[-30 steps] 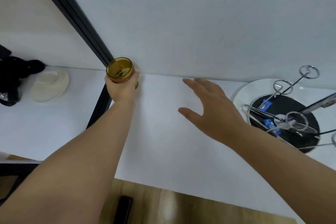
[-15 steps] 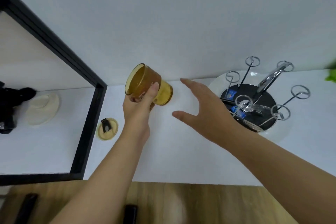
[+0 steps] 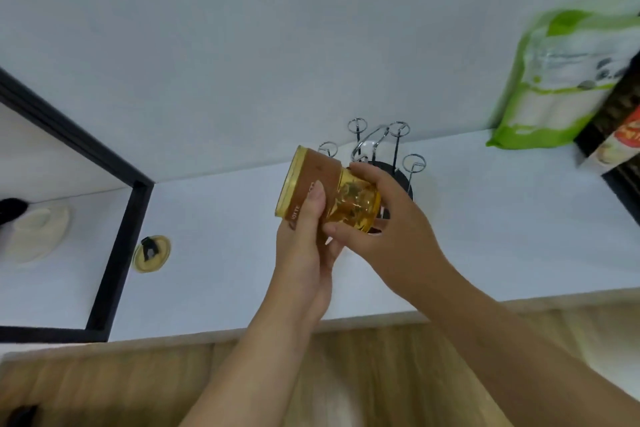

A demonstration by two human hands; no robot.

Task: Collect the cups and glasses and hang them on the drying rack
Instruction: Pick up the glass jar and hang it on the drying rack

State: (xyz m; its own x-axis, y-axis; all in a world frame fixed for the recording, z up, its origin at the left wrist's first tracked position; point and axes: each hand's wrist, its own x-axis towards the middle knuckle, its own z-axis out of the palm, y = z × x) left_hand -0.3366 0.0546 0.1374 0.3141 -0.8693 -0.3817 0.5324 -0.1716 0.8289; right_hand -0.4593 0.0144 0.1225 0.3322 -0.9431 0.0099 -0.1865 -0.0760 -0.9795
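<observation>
An amber glass cup (image 3: pixel 332 194) with a brown sleeve lies tilted on its side in the air, its rim turned to the left. My left hand (image 3: pixel 308 239) grips it from below at the sleeve. My right hand (image 3: pixel 384 218) wraps around its base end. Right behind the cup stands the drying rack (image 3: pixel 398 146), a black base with chrome wire pegs ending in loops; both hands hide its lower part. No cup hangs on the pegs I can see.
The white counter (image 3: pixel 225 246) meets a white wall. A black frame (image 3: pixel 117 246) stands at left, with a cream lid (image 3: pixel 151 254) beside it and a cream dish (image 3: pixel 38 232) inside it. A green package (image 3: pixel 561 80) and a box (image 3: pixel 620 135) stand far right. Wooden floor lies below.
My left hand lifted the cup from the counter beside the frame and carried it right, tipping it sideways. My right hand closed on its base. The view swung right toward the rack.
</observation>
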